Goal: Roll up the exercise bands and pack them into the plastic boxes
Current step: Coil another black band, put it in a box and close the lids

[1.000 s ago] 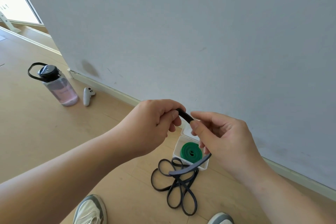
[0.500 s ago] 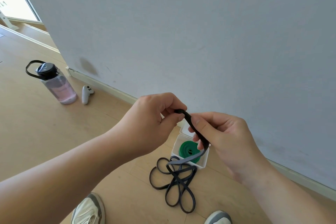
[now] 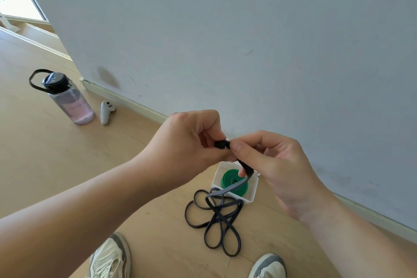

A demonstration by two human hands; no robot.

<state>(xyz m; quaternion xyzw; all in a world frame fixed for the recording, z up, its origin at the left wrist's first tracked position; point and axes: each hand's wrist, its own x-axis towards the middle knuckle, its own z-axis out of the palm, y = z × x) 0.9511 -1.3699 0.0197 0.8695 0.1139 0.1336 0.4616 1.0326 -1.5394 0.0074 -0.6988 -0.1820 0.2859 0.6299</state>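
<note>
My left hand (image 3: 189,140) and my right hand (image 3: 273,165) meet in mid-air, both pinching the end of a dark exercise band (image 3: 216,216). A small tight coil of it sits between my fingertips. From my right fingers the band hangs down to a loose tangle of loops on the wooden floor. Behind the tangle stands an open white plastic box (image 3: 253,189) against the wall, with a rolled green band (image 3: 230,181) inside it.
A clear water bottle (image 3: 70,101) with a black lid and a white controller (image 3: 105,111) rest on the floor at the left by the skirting board. A grey wall (image 3: 248,40) fills the background. My two shoes (image 3: 110,259) show at the bottom edge.
The straight end of the dark band has been wound into a small coil between my fingertips, and my two hands have come closer together.
</note>
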